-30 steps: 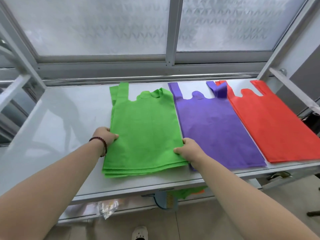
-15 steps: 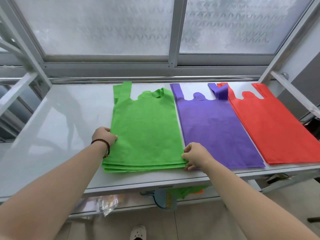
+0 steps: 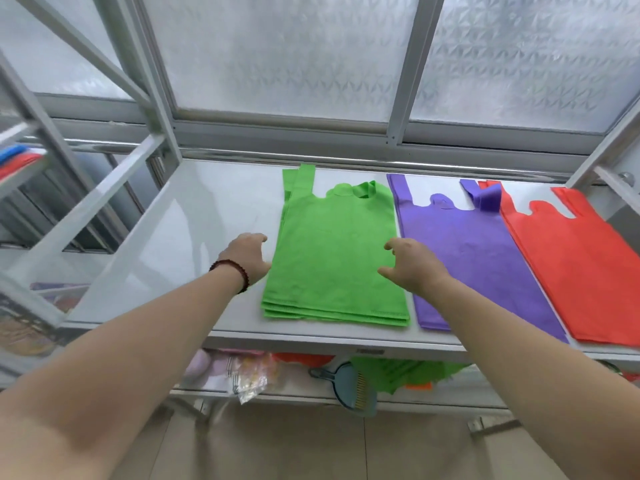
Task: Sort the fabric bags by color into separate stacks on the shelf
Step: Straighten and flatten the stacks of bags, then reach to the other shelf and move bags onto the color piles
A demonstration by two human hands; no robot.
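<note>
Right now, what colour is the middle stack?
Purple, between green and red; head view.

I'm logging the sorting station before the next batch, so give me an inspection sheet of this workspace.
Surface: white shelf, glossy, bare at left.
Job's things: green stack, purple stack, red stack side by side, handles toward the window.
Clutter: dustpan, plastic packet and loose green bags on the lower shelf.
Grippers: left hand at the green stack's left edge; right hand over its right edge, fingers spread.
Cables: nothing seen.
Surroundings: frosted window, grey frame.
</note>
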